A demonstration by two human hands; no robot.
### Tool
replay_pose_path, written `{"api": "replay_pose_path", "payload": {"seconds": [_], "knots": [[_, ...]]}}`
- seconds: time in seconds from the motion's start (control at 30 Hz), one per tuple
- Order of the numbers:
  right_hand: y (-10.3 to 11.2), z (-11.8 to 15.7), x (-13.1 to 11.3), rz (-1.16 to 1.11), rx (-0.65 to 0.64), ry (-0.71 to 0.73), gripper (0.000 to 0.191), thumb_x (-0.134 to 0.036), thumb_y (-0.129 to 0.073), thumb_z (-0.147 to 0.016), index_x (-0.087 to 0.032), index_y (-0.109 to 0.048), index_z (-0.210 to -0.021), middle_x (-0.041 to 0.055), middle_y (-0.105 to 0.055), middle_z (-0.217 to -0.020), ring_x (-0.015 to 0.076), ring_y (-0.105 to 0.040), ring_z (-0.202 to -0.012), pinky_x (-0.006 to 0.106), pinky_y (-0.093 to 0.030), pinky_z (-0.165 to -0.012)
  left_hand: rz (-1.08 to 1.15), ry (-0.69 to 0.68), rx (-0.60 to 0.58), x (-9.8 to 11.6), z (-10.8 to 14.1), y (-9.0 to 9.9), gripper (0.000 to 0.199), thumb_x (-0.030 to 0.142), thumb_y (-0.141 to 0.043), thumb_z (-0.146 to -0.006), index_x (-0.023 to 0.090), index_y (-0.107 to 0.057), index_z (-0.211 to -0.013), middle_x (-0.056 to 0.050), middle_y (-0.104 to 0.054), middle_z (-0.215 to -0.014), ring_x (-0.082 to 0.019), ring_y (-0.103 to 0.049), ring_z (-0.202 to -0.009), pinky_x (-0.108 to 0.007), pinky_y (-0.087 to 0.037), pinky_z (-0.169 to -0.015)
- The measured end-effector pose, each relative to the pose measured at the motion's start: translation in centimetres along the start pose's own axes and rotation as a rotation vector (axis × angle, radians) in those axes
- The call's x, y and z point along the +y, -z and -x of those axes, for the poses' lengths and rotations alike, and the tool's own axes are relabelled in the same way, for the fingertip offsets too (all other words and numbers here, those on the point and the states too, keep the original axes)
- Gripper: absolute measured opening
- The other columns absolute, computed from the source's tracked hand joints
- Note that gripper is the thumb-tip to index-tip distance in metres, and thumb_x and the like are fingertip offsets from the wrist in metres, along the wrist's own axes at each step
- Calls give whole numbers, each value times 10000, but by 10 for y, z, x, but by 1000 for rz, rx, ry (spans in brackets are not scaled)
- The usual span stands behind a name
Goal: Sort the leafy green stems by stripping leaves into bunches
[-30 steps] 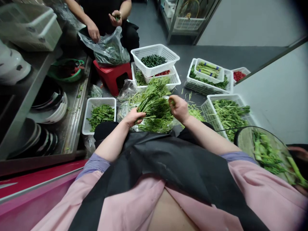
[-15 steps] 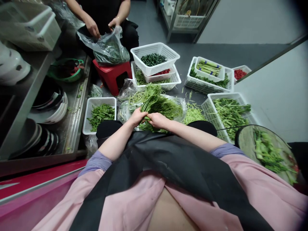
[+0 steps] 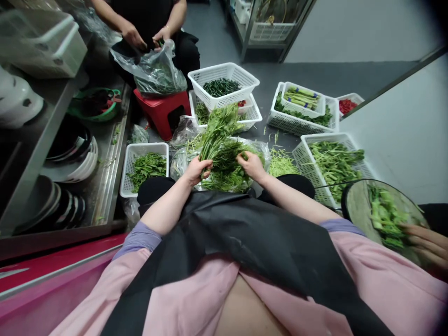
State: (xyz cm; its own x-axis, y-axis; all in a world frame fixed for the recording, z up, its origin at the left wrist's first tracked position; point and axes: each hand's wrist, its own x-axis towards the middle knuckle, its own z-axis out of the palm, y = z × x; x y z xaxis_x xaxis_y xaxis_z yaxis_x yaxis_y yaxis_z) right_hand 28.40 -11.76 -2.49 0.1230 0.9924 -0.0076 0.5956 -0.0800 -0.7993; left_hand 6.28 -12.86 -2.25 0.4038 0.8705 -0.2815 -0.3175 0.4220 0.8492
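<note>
My left hand (image 3: 199,170) is wrapped round the stems of a bunch of leafy green herbs (image 3: 219,128), whose leafy tops point up and away from me. To its right, my right hand (image 3: 252,165) has its fingers curled together against the edge of a heap of fine green herbs (image 3: 229,161). What those fingers hold, if anything, I cannot make out. The heap lies on a clear plastic bag (image 3: 178,163) in front of my knees.
White baskets of greens stand left (image 3: 126,170) and right (image 3: 304,161); stacked baskets (image 3: 247,86) are ahead. A person's hands (image 3: 163,35) work over a bag (image 3: 159,74) on a red stool (image 3: 154,109). Another person's hand (image 3: 429,240) reaches to a round board (image 3: 360,210).
My hands were together at the stems; now the right has moved right, apart from the bunch. The bunch in my left hand stands higher. Another person's hand has appeared at the round board.
</note>
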Motion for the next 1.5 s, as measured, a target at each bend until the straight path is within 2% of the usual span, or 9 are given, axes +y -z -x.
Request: {"api": "replay_pose_path", "payload": {"seconds": [0.17, 0.3, 0.6, 0.77, 0.93, 1.1, 1.27, 1.4, 1.5], "knots": [[-35, 36, -20, -253, -316, 74, 334, -482, -630, -712, -160, -643, -800, 11, -643, -732, 139, -508, -661, 274, -397, -673, 3, -48, 89, -15, -10, -5, 351, 320, -746, -635, 186, -425, -689, 75, -473, -486, -43, -398, -306, -181, -243, -325], [-65, 50, -26, -284, -270, -46, 269, -436, -621, -698, -173, -578, -737, -3, -624, -688, 134, -499, -645, 269, -400, -653, -38, -66, 173, -28, -15, -9, 344, 360, -738, -659, 181, -445, -672, 62, -499, -472, -59, -414, -305, -198, -280, -329], [-73, 44, -27, -435, -198, -220, 184, -318, -614, -646, -160, -593, -738, -18, -617, -682, 120, -509, -646, 240, -401, -630, -76, -192, 347, -34, -19, -10, 309, 328, -752, -661, 170, -492, -717, 53, -553, -545, -74, -515, -462, -195, -390, -455], [-60, 26, 3, -434, -64, -340, 133, -294, -566, -678, -169, -557, -721, -48, -533, -597, 97, -450, -559, 226, -363, -570, 60, -108, 297, -12, -17, 8, 319, 308, -775, -656, 157, -523, -781, 46, -576, -582, -81, -545, -483, -212, -454, -513], [-48, 18, 33, -242, -147, -432, 197, -225, -732, -558, -153, -584, -666, -47, -534, -551, 107, -468, -565, 240, -358, -597, 317, 61, 65, 11, -4, 20, 182, 269, -677, -794, 142, -547, -789, 96, -421, -531, -1, -292, -318, -147, -250, -341], [-48, 12, -7, -645, -176, -278, 235, -317, -745, -627, -158, -609, -735, -54, -554, -597, 91, -481, -583, 234, -392, -622, 338, 192, -8, 6, 7, 17, 258, 334, -584, -882, 151, -535, -707, 98, -311, -478, -3, -184, -276, -156, -163, -291], [-39, 5, -51, -1022, -334, -424, 347, -321, -786, -655, -192, -466, -613, -73, -459, -474, 76, -424, -457, 230, -384, -510, 206, 242, -110, -4, 9, 18, 262, 368, -653, -808, 148, -548, -711, 100, -341, -430, -11, -206, -256, -159, -156, -279], [-36, 12, -54, -1099, -327, -574, 263, -198, -738, -715, -187, -482, -656, -60, -511, -495, 86, -475, -473, 229, -432, -534, 68, 137, -64, -2, 8, 20, 327, 374, -759, -681, 141, -571, -811, 78, -474, -465, -19, -306, -268, -159, -194, -292], [-35, 17, -48, -1150, -295, -627, 286, -173, -701, -743, -196, -438, -633, -82, -452, -455, 67, -404, -426, 210, -388, -484, -2, 38, 27, 1, 8, 18, 396, 362, -795, -620, 138, -566, -853, 43, -580, -546, -21, -370, -295, -161, -240, -310]]}}
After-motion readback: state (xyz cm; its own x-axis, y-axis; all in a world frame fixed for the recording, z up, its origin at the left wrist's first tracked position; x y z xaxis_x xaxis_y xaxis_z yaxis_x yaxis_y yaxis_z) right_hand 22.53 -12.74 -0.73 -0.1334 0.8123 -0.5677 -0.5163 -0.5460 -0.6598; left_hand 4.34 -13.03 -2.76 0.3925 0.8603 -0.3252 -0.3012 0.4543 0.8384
